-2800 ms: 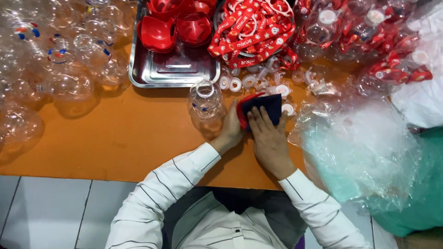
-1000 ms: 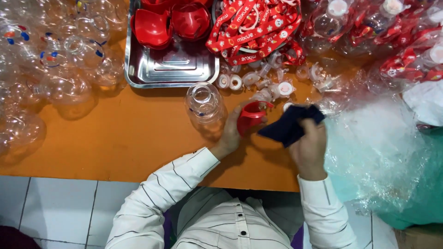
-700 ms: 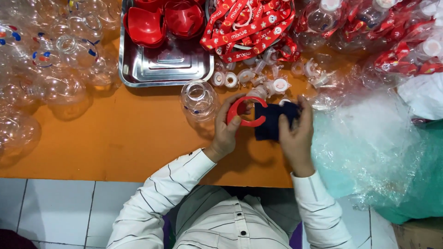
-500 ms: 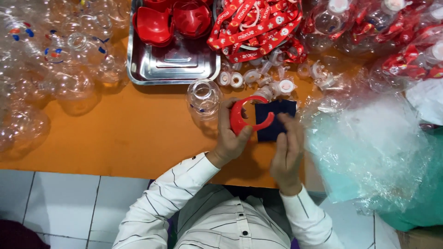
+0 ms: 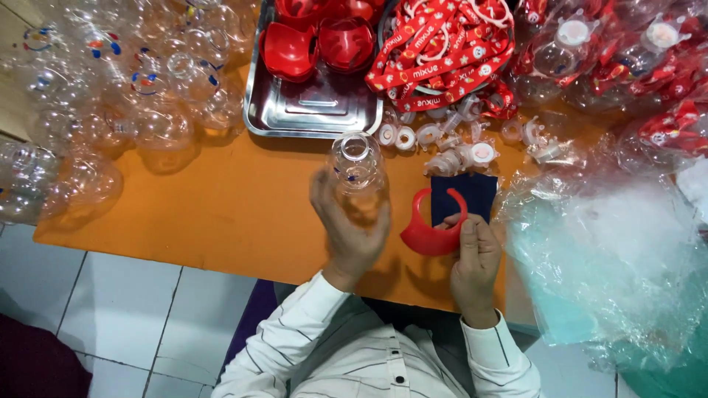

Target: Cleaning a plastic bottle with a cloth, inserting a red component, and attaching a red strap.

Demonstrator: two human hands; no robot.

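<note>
Right hand (image 5: 476,254) nearest the body: fingers pressed together, pinching the red curved handle piece (image 5: 434,230) at its lower right edge, with the dark blue cloth (image 5: 472,195) lying just beyond the fingertips on the orange table (image 5: 184,214). Red piece stands up from the grip, open arc facing away from the body.

Left hand (image 5: 350,221), to the left of that grip: fingers spread and curled round the clear plastic bottle (image 5: 356,163), mouth up, upright. Palm looks wrapped on its near side; can't tell how firm.

To do this well, judging from the layout: keep the bottle steady and vertical, hold the red part by the edge only so the wiped face stays clean, bring its ring square to the bottle neck.

Beyond the grips: small white caps (image 5: 442,140) scattered just past the cloth. Further: steel tray (image 5: 310,110) with more red pieces (image 5: 317,37), red lanyards (image 5: 442,44). Far left, heap of clear bottles (image 5: 110,88). Right of the grip, crinkled plastic bags (image 5: 612,250).
</note>
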